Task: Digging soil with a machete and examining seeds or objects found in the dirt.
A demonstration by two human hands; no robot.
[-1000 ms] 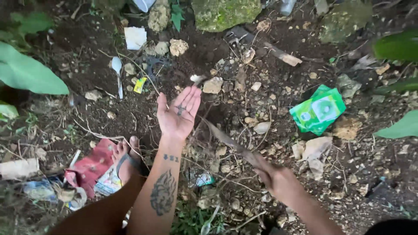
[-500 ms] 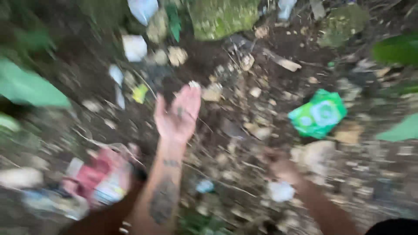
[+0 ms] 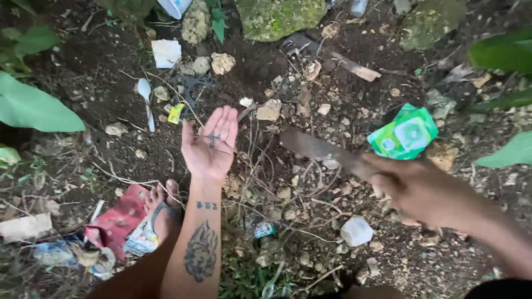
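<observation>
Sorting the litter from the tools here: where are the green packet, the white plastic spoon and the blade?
green packet (image 3: 403, 133), head view, middle of its face.
white plastic spoon (image 3: 144, 89), head view, on its bowl.
blade (image 3: 316, 148), head view, mid-length of the flat, ahead of the right hand (image 3: 421, 191).

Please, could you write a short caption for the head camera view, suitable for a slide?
Over littered soil, the open left hand shows a small dark object while the right hand grips a long blade.

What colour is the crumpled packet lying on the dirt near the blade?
The packet is bright green with a white patch, best seen in the head view.
</observation>
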